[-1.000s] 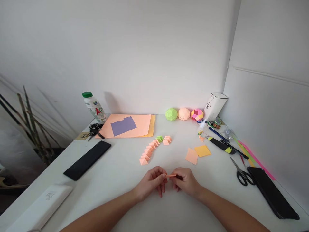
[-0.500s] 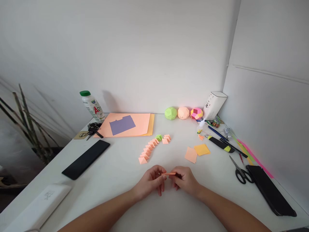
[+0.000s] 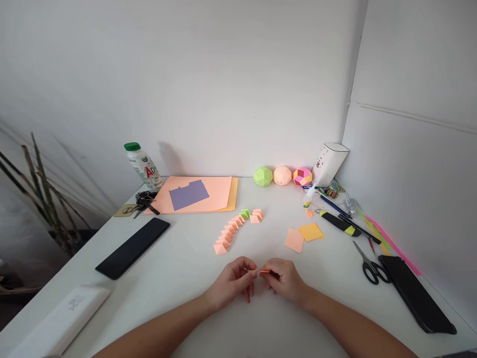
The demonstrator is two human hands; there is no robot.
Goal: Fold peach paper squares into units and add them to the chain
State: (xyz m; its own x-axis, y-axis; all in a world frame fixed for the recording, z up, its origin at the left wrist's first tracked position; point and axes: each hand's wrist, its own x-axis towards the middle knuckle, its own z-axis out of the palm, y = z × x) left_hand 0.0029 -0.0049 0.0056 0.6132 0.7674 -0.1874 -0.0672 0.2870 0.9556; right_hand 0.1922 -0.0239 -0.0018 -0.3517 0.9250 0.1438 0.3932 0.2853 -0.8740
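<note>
Between my hands, low over the front middle of the table, is a small piece of orange paper (image 3: pixel 264 272) seen nearly edge-on. My left hand (image 3: pixel 235 279) pinches its left side, and my right hand (image 3: pixel 283 278) grips its right side; the fingers hide most of it. Beyond my left hand a curved row of folded peach paper pieces (image 3: pixel 228 233) runs back to green folded ones (image 3: pixel 244 214). A few more peach folded pieces (image 3: pixel 256 217) sit just right of these. Past my right hand lie flat squares of peach paper (image 3: pixel 294 239) and yellow paper (image 3: pixel 311 231).
Scissors (image 3: pixel 372 268), a black case (image 3: pixel 417 296), a cutter knife (image 3: pixel 340 223) and a glue bottle (image 3: pixel 309 195) lie right. Paper balls (image 3: pixel 282 176) line the wall. Left are large paper sheets (image 3: pixel 219 191), a phone (image 3: pixel 133 247), a white box (image 3: pixel 63 318) and a bottle (image 3: pixel 143 165).
My right fingers have shifted slightly along the paper, and less of it shows between my hands. The view has tilted up a little.
</note>
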